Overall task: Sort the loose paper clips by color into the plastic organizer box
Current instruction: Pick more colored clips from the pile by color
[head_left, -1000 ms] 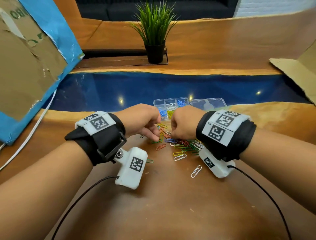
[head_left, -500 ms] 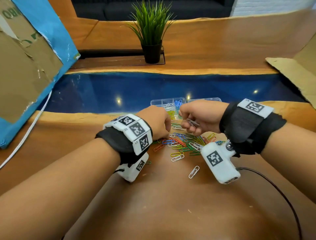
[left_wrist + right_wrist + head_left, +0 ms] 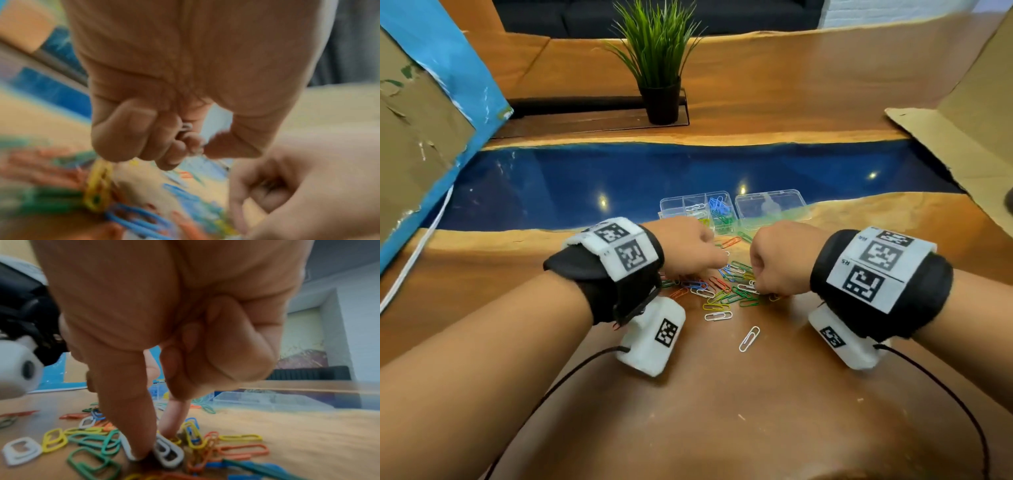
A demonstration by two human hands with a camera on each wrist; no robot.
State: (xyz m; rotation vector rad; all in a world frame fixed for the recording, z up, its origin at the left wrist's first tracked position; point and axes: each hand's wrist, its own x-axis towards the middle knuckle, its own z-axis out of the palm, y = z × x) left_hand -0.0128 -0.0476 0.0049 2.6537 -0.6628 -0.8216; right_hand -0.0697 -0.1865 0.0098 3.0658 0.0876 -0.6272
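Observation:
Loose colored paper clips (image 3: 726,291) lie in a pile on the wooden table, between my two hands. My right hand (image 3: 756,287) reaches down into the pile. In the right wrist view its thumb (image 3: 139,449) and forefinger pinch a white clip (image 3: 170,454) that lies on the table, the other fingers curled. My left hand (image 3: 709,270) hovers at the pile's left edge with curled fingers. The blurred left wrist view shows a white clip (image 3: 186,127) held inside them. The clear organizer box (image 3: 674,205) stands just beyond, with blue, green and white clips in its compartments.
The box's open lid (image 3: 770,205) lies flat to its right. A lone white clip (image 3: 749,338) sits nearer me. A potted plant (image 3: 659,68) stands far back, cardboard panels (image 3: 414,120) flank both sides, and a white cable (image 3: 410,260) runs along the left.
My right hand, raised near the box with a clip half a second ago, has come back down onto the pile. The left hand stays over the pile's left edge.

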